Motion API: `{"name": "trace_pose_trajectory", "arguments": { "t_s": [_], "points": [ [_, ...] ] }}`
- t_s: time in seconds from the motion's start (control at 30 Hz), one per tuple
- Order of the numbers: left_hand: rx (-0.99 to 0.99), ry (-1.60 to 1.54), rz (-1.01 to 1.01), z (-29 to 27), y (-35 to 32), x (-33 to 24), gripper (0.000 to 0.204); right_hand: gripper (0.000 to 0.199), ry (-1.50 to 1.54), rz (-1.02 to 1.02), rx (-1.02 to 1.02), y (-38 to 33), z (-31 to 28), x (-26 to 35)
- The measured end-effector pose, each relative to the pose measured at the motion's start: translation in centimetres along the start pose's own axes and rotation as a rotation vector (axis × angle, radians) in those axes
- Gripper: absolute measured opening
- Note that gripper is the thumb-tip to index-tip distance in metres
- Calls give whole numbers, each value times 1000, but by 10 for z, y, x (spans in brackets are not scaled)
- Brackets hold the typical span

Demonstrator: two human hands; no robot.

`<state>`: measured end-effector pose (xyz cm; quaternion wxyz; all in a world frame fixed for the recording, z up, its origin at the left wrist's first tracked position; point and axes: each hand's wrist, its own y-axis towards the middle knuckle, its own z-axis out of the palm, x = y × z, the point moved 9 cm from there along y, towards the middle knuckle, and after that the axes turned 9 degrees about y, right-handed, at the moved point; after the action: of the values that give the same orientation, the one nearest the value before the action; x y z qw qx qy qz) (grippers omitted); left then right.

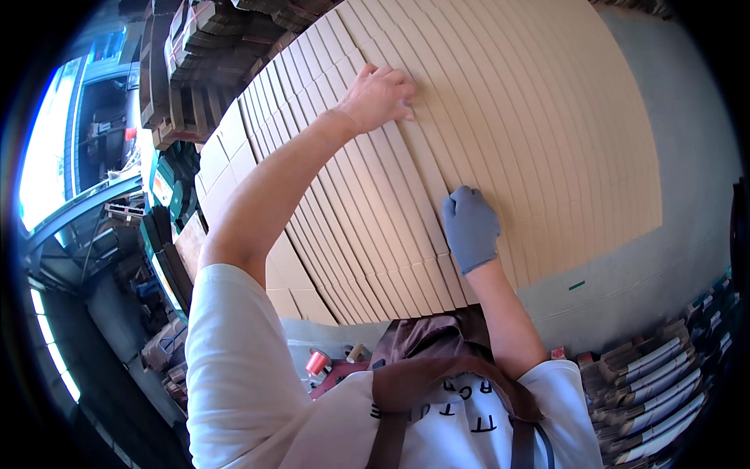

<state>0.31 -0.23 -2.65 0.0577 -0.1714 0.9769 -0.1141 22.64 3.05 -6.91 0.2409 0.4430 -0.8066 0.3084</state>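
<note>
L hand [380, 95] bare, reaches far up the stack of flat cardboard sheets [500, 125], fingers curled tog. over the top edge of one sheet near the stack's upper-left part, tips pressed into the gap betw. sheets; looks like a hook grip, not a pinch. R hand [470, 227] in a grey glove, fingers tog. and flat, resting on sheet edges lower down, nearer the stack's bottom edge, holding nothing. The sheets stand on edge, packed tight, leaning in a long fanned row; the stack fills most of the view. Grey floor [680, 156] to the right of it.

Handling, judged: each sheet is light, stiff along its length but bends if lifted by one corner; edges are thin and can crush or cut skin. Surface dry, not slippery. Best hold: top edge w/ fingers hooked behind, other hand bracing neighbours so they don't tip.

Wooden pallets [203, 47] past the stack's upper-left corner. Orange spool [317, 362] by the bottom edge, near the person's apron [437, 367].
</note>
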Motion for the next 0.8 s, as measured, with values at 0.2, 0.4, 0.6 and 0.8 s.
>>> {"name": "trace_pose_trajectory", "arguments": {
  "t_s": [0.2,0.4,0.6,0.8],
  "points": [
    [-49,-44,86,8,-11,9,21,22,49,11,-67,-15,-11,6],
    [192,-226,194,15,-12,19,22,20,63,59,-22,-50,4,10],
    [219,-192,247,18,-12,18,26,20,131,103,-11,-47,10,10],
    [250,-90,265,19,-6,14,25,18,86,64,-60,-48,17,8]
  ]
}}
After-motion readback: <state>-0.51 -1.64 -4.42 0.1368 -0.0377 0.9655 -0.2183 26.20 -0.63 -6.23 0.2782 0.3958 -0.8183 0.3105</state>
